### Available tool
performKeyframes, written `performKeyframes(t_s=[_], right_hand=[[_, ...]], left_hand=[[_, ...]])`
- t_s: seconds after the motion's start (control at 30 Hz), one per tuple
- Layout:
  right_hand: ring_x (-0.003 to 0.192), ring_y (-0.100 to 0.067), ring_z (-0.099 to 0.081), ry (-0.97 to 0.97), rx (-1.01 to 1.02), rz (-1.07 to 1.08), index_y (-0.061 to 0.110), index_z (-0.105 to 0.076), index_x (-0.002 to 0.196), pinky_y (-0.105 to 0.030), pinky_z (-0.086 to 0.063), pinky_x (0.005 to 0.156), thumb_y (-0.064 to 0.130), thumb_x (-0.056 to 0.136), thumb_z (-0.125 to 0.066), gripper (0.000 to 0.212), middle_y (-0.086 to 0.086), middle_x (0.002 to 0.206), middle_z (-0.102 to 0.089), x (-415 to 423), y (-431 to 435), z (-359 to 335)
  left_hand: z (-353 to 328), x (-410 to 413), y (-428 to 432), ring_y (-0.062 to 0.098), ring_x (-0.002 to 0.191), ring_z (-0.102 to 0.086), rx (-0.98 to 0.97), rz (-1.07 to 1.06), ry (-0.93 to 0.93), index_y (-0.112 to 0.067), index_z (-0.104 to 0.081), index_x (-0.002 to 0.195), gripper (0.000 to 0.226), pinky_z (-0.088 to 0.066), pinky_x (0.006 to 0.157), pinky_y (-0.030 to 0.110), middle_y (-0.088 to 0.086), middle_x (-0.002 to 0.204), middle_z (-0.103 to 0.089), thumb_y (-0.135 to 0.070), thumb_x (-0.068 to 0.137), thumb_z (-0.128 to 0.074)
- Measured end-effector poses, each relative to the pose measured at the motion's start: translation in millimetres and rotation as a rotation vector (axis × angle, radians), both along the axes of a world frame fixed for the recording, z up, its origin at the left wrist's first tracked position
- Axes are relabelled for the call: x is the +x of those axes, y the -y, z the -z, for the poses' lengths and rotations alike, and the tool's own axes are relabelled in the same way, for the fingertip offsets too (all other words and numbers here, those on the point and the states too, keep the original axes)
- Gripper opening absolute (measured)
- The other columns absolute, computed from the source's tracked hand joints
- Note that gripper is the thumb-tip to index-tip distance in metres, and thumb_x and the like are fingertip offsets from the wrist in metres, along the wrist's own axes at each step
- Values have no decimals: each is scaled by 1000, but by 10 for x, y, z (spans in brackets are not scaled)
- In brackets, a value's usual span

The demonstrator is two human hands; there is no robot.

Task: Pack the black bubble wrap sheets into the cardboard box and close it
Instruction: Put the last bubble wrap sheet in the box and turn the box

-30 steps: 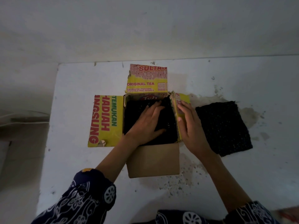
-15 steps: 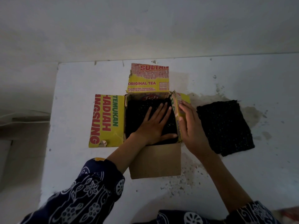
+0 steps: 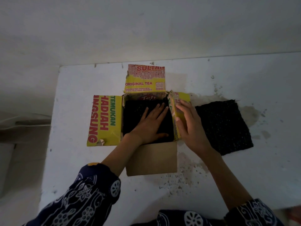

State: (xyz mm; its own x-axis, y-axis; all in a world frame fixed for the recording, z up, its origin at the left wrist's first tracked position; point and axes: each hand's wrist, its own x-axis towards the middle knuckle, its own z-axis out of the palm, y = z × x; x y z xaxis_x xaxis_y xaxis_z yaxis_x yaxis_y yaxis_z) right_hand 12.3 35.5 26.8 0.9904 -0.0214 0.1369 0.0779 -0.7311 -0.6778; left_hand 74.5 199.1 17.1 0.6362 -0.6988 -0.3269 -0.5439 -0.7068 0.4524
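Note:
An open cardboard box printed in yellow and red stands in the middle of the white table, its flaps spread outward. Black bubble wrap lies inside it. My left hand lies flat on that wrap, fingers spread, pressing down. My right hand rests against the outside of the box's upright right flap, fingers straight. Another folded black bubble wrap sheet lies on the table to the right of the box, untouched.
The white table is stained and speckled with crumbs around the box's right and near sides. Its left edge runs down at about a fifth of the view. A white wall rises just behind the box's far flap.
My left hand has flattened and slid deeper onto the wrap in the box. My right hand has stayed against the right flap, shifting slightly.

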Motion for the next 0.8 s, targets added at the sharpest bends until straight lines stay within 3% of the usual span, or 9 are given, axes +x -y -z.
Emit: performKeyframes(t_s=[0.1,0.2,0.3,0.43,0.57,0.7,0.8], right_hand=[[137,-18,-30,37,0,-25,6,-48,129,-38,-29,113,26,95,-41,40,-10,142,-40,-78,135,-104],[134,-16,-34,106,37,40,2,-50,126,-25,-29,111,16,95,-44,34,-13,138,-43,-207,326,-222],[121,-14,-41,109,-21,142,0,-56,117,-12,-27,105,14,94,-45,29,-16,127,-52,-353,643,-207],[110,-34,-55,-29,-158,257,0,-60,108,-32,-38,95,23,90,-43,33,-20,114,-60,-528,1194,1],[115,-42,-48,-261,-206,437,0,-52,121,-48,-40,96,14,89,-57,35,-25,121,-53,-574,1615,225],[123,-42,-39,-468,-79,592,2,-42,130,-48,-37,99,22,88,-61,50,-27,131,-42,-504,1970,338],[120,-43,-43,-528,-1,621,3,-43,128,-50,-40,100,27,85,-65,54,-27,130,-41,-433,2082,404]], left_hand=[[-260,-78,73,25,143,-18,-187,-224,-65,-15,-26,144,60,-17,118,40,9,155,-20,-33,92,-50],[-544,-258,228,25,118,-47,-411,-395,96,-11,-50,124,34,-43,94,34,9,131,-46,-25,93,-51],[-805,-505,466,17,94,-55,-635,-437,156,-10,-59,105,19,-48,74,30,6,109,-54,-21,92,-51],[-898,-812,924,9,73,-55,-784,-371,57,-7,-62,92,9,-47,62,20,3,92,-58,-13,89,-55],[-621,-953,1273,13,83,-59,-689,-380,-155,-7,-61,98,12,-41,64,10,9,96,-63,-14,90,-56],[-322,-941,1570,25,105,-58,-455,-513,-295,-7,-52,115,29,-49,84,33,13,115,-59,-22,90,-55],[-226,-907,1726,28,114,-52,-335,-546,-322,-8,-43,125,39,-45,92,35,15,126,-50,-25,91,-53]])
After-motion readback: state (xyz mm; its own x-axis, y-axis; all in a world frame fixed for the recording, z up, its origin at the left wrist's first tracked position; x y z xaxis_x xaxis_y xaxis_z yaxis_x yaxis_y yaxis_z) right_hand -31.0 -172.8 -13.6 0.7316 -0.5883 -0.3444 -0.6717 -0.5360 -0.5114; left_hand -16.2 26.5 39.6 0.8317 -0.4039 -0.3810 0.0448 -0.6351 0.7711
